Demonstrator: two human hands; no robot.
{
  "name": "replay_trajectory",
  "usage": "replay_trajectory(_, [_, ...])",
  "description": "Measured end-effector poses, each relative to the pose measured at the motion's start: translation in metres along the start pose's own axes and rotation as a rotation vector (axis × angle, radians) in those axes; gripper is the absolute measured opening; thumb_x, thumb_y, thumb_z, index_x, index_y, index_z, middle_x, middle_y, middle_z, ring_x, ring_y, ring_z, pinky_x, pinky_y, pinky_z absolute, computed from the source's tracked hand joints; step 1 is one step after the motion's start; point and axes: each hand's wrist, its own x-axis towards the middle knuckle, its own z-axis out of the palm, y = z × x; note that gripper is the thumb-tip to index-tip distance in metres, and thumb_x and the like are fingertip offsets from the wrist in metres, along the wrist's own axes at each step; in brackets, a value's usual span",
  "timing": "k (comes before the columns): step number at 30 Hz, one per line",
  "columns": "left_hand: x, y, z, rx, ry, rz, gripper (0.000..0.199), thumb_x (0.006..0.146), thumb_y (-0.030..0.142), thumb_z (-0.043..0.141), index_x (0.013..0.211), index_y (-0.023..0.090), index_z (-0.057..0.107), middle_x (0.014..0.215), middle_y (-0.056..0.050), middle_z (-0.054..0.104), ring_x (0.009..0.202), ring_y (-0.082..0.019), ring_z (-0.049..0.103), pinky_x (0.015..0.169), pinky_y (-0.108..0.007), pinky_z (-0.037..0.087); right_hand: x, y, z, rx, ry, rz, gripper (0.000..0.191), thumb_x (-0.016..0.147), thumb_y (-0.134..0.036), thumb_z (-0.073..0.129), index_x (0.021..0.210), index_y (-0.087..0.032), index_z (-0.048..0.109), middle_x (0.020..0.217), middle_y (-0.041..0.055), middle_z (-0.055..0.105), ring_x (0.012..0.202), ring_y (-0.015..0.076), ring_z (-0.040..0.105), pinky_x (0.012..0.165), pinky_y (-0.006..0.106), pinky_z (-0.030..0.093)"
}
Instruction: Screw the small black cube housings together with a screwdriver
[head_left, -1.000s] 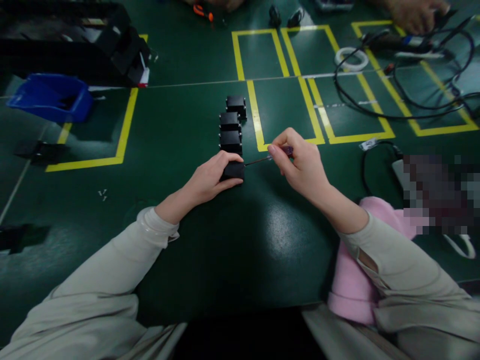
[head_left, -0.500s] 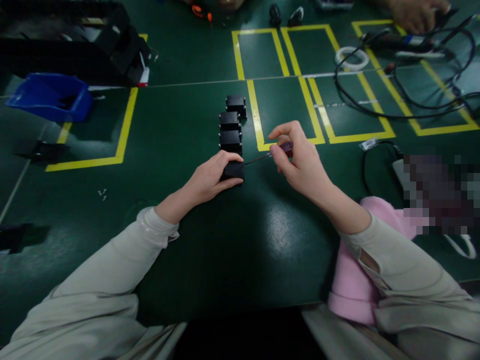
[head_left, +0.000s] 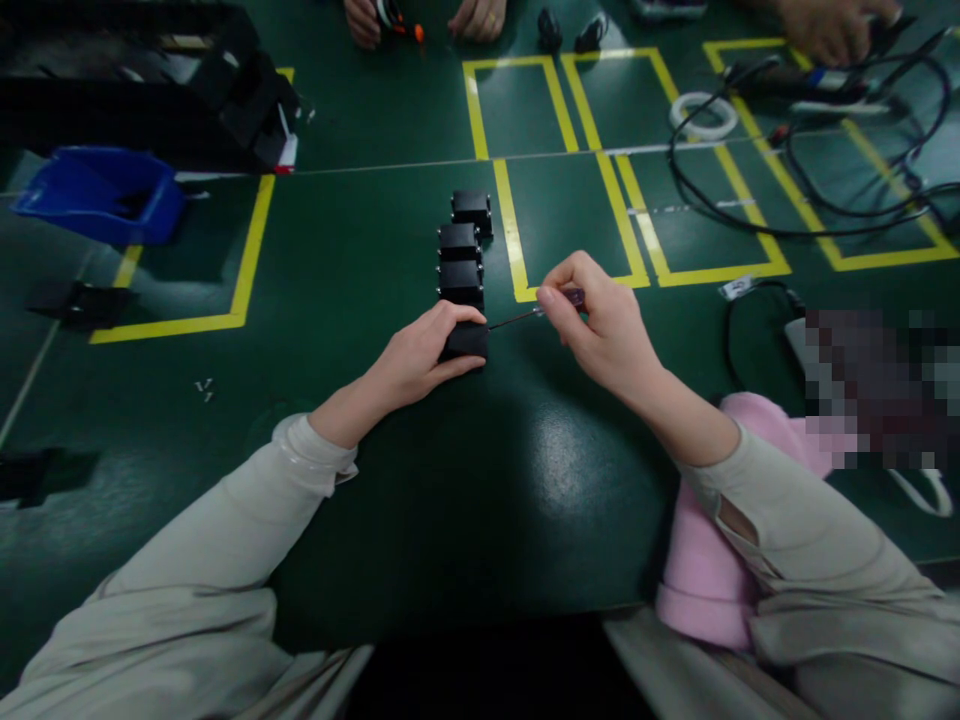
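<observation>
My left hand (head_left: pixel 416 350) grips a small black box (head_left: pixel 466 342) on the green table, thumb along its near side and fingers along its far side. In my right hand (head_left: pixel 596 325) is a screwdriver (head_left: pixel 517 319), its dark handle pinched between thumb and fingers. The thin shaft points left, and its tip meets the right end of the held box. Just beyond, several similar black boxes (head_left: pixel 460 274) stand in a row, with small shiny screw heads at their ends. Whatever the screwdriver tip touches is too small to make out.
Loose screws (head_left: pixel 204 388) lie to the left. A blue bin (head_left: pixel 105 195) and a black rack (head_left: pixel 150 90) stand at the far left. Cables (head_left: pixel 720 215) and a white tape roll (head_left: pixel 703 116) are at the right. A pink cloth (head_left: pixel 705 570) lies beside my right forearm. Other people's hands (head_left: pixel 476 18) show at the far edge.
My right fingers have closed in and shifted slightly around the screwdriver handle. My left hand and the box stay put. Another person's hands have come further into view at the far edge.
</observation>
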Motion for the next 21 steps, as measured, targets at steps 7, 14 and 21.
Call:
replay_trajectory(7, [-0.0001, 0.0001, -0.0008, -0.003, -0.008, -0.006, 0.043, 0.096, 0.041, 0.061, 0.132, 0.022, 0.048, 0.128, -0.009, 0.058, 0.116, -0.026, 0.060, 0.097, -0.038, 0.048, -0.0004, -0.0013, 0.0000, 0.020, -0.015, -0.007, 0.005, 0.096, -0.021, 0.047, 0.100, -0.024, 0.050, 0.073, -0.0048, 0.052, 0.058, 0.0099, 0.052, 0.060, 0.028, 0.040])
replay_trajectory(14, [0.0006, -0.0003, -0.0011, -0.001, 0.004, 0.006, 0.042, 0.096, 0.038, 0.062, 0.131, 0.021, 0.049, 0.128, -0.009, 0.059, 0.115, -0.025, 0.060, 0.097, -0.037, 0.048, 0.0004, -0.0015, -0.0013, 0.007, -0.022, -0.012, 0.016, 0.100, -0.032, 0.051, 0.087, -0.023, 0.048, 0.067, -0.0053, 0.051, 0.056, 0.0088, 0.050, 0.058, 0.027, 0.036])
replay_trajectory(21, [-0.0002, 0.0001, -0.0010, 0.002, 0.014, 0.018, 0.041, 0.095, 0.035, 0.064, 0.131, 0.020, 0.049, 0.126, -0.008, 0.060, 0.114, -0.024, 0.061, 0.096, -0.035, 0.048, 0.0001, 0.0009, -0.0006, 0.020, -0.023, -0.009, 0.004, 0.097, -0.024, 0.050, 0.093, -0.022, 0.050, 0.072, -0.0052, 0.052, 0.055, 0.0078, 0.049, 0.057, 0.027, 0.036])
